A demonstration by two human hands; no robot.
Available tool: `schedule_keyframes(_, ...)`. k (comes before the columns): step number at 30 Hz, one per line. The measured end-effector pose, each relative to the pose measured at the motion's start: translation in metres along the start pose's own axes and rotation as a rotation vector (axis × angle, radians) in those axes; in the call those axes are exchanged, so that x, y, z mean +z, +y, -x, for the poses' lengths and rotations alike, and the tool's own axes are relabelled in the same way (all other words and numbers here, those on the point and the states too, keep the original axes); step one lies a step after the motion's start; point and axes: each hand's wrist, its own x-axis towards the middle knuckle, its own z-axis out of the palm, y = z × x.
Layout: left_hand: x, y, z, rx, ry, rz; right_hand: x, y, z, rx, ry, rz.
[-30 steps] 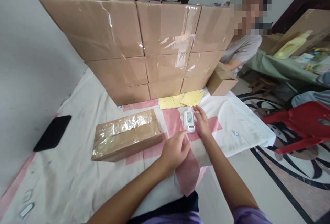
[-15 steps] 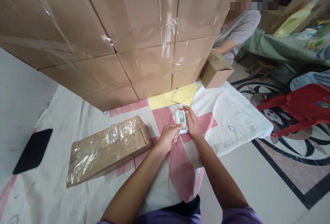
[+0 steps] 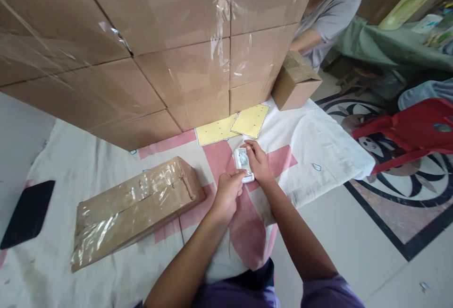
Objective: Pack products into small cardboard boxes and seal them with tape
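Note:
A small white device (image 3: 241,160) with a greenish label lies on the white and pink cloth (image 3: 311,142). My right hand (image 3: 258,162) lies over its right side with the fingers curled round it. My left hand (image 3: 227,192) pinches its near end with closed fingers. A flat brown parcel (image 3: 134,209) wrapped in clear tape lies to the left of my hands. Two yellow sheets (image 3: 230,126) with dots lie just beyond the device.
A tall wall of taped cardboard boxes (image 3: 159,38) stands close in front. A small brown box (image 3: 295,81) sits at its right, beside a person in a grey shirt (image 3: 325,17). A black phone (image 3: 26,213) lies far left. A red plastic chair (image 3: 410,133) stands on the patterned floor.
The view has moved closer to the boxes. My left hand has reached forward and closed on the near end of the white device; my right hand stays on it.

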Motion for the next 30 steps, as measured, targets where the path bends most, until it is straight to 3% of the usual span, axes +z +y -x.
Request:
schedule_keyframes(5, 0.001, 0.012, 0.012, 0.075, -0.046, 0.040, 0.000, 0.000, -0.001, -0.072, -0.044, 0.083)
schedule_keyframes(8, 0.003, 0.017, 0.018, 0.052, -0.086, 0.036, -0.001, -0.001, -0.002, -0.071, -0.051, 0.087)
schedule_keyframes(19, -0.003, -0.023, 0.026, 0.003, 0.015, 0.066, 0.001, 0.000, -0.001, -0.072, -0.020, 0.095)
schedule_keyframes(30, -0.001, -0.031, 0.026, 0.046, 0.068, 0.066, 0.000, -0.002, 0.000, -0.057, -0.014, 0.095)
